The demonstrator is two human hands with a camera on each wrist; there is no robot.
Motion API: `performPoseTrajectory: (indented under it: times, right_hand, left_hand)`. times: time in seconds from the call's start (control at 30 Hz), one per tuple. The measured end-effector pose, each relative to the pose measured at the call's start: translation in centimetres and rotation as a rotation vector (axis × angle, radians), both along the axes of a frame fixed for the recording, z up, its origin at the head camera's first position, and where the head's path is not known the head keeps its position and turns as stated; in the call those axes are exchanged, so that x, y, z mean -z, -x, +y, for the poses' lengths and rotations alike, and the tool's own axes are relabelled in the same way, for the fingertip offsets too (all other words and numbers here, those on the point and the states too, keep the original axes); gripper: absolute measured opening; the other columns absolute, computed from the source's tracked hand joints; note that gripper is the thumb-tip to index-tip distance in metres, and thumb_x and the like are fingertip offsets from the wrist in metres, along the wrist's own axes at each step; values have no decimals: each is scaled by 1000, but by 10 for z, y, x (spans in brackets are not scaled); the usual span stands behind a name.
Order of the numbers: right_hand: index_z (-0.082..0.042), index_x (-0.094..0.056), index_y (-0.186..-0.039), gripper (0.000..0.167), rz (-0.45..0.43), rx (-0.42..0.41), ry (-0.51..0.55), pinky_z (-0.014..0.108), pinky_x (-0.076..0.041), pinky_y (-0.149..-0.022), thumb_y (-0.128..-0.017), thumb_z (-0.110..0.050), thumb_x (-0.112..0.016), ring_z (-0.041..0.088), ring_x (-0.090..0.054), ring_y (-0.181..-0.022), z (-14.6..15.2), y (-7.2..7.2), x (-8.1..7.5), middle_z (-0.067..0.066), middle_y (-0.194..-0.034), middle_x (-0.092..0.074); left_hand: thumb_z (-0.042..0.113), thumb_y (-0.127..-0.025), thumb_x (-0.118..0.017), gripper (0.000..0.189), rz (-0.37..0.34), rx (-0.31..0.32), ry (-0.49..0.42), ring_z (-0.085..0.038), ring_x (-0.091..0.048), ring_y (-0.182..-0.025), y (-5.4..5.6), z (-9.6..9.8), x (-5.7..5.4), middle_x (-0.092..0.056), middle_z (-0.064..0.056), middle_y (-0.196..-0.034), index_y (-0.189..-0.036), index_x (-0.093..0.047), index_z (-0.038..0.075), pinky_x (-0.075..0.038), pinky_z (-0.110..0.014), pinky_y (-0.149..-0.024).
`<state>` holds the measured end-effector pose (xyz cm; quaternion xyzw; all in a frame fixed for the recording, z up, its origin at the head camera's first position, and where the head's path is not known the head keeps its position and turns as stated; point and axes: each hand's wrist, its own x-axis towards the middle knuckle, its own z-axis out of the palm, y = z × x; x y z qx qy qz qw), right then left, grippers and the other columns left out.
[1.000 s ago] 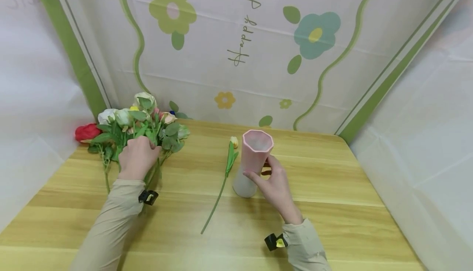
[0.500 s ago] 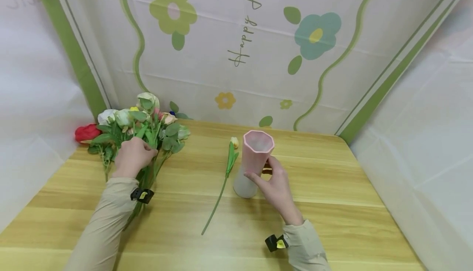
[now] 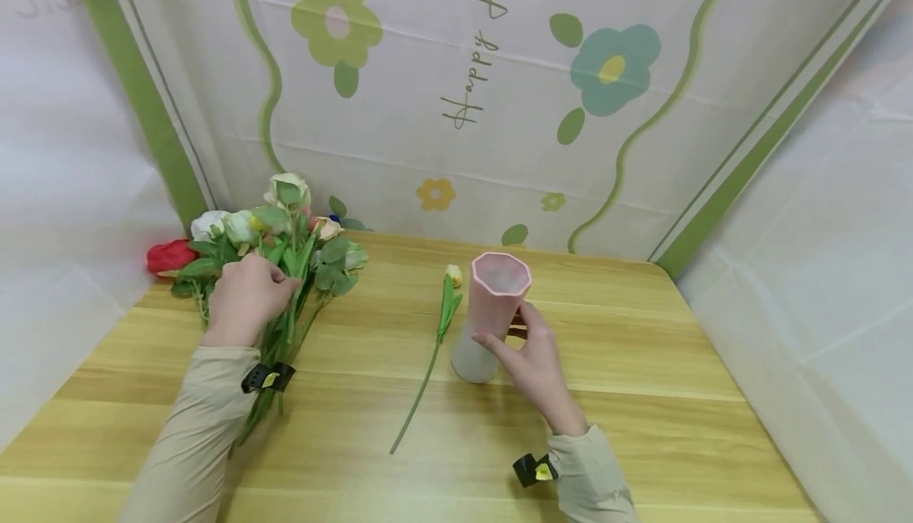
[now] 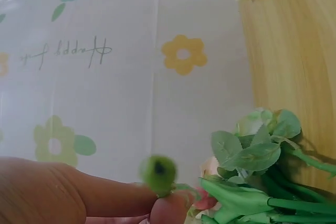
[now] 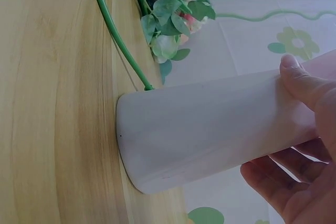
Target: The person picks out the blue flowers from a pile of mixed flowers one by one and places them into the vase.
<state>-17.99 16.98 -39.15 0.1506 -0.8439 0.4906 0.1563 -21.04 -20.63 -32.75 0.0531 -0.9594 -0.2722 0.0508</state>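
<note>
Over the flower pile at the left, my left hand (image 3: 245,299) pinches a green flower stem (image 4: 159,174) between thumb and finger. In the left wrist view its cut end faces the camera; which bloom it bears I cannot tell. Several artificial flowers lie under and around this hand, among them a red flower (image 3: 171,256), a white rose (image 3: 288,190) and leafy green stems (image 3: 314,318). My right hand (image 3: 531,360) grips the side of an upright pink and white vase (image 5: 205,129), thumb on one side, fingers on the other. Left of the vase lies a pale yellow tulip (image 3: 453,276) with a green stem.
The wooden table (image 3: 642,428) carries everything. A white printed cloth (image 3: 399,111) hangs behind it, and white cloth walls (image 3: 820,230) stand at both sides. The flower pile reaches the back left of the table.
My left hand has shifted slightly left and toward me over the pile, and the upper flowers have stirred a little. My right hand and the vase stay in place.
</note>
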Motion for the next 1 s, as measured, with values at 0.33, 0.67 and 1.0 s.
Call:
performPoseTrajectory:
  times: [0.33, 0.67, 1.0]
  right_hand:
    - [-12, -56, -128, 55, 1, 7, -11, 49, -52, -81, -82, -32, -81, 20, -61, -99, 1, 1, 0, 2, -120, -61]
    - [-11, -56, -127, 56, -16, 18, -6, 43, -52, -82, -82, -33, -81, 20, -61, -100, 0, -2, -1, 3, -120, -61]
    - [-13, -56, -128, 57, -11, -9, 25, 45, -53, -81, -82, -35, -80, 23, -61, -101, -1, -3, 0, 2, -119, -61]
  left_hand:
    - [28, -96, -62, 40, 39, -34, -16, -23, -47, -54, -8, 7, -15, -49, -3, -57, -59, -58, 14, -32, -34, -42]
    - [26, -94, -65, 48, 151, 23, -43, -15, -30, -44, -16, 16, -21, -31, 4, -48, -51, -46, 17, -23, -30, -42]
    - [21, -94, -66, 47, 177, 113, -56, -13, -33, -40, -21, 31, -21, -35, 4, -45, -51, -49, 15, -26, -29, -41]
